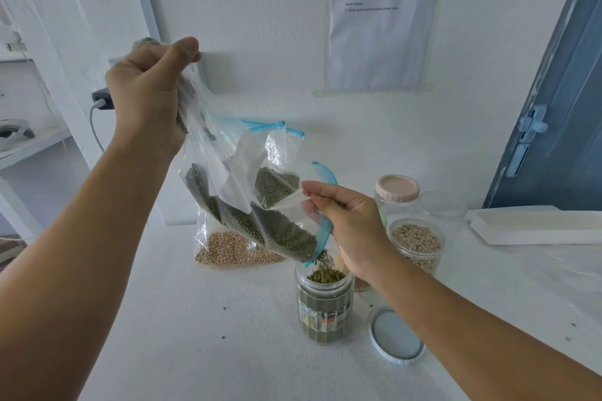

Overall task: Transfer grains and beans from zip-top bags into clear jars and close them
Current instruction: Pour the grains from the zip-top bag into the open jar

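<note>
Green mung beans spill from a tilted clear zip-top bag (pixel 260 221) into an open labelled jar (pixel 324 306); left hand (pixel 153 98) grips its bottom, right hand (pixel 350 225) pinches its blue-zippered mouth.

Held bag (pixel 260 215): clear, light-blue zip strip, dark green beans inside. Jar (pixel 324 306) under it: clear, same green fill, label band with mixed small print. Rear bag (pixel 228 247): clear, tan beans. Second jar (pixel 415 247): pale beige grains. Capped jar (pixel 396 192): pale pink lid. Loose lid (pixel 396 335): white rim, grey-blue centre. Table (pixel 195 335) and wall (pixel 260 10) white, door (pixel 560 91) blue, paper (pixel 384 16) white with black text.
</note>
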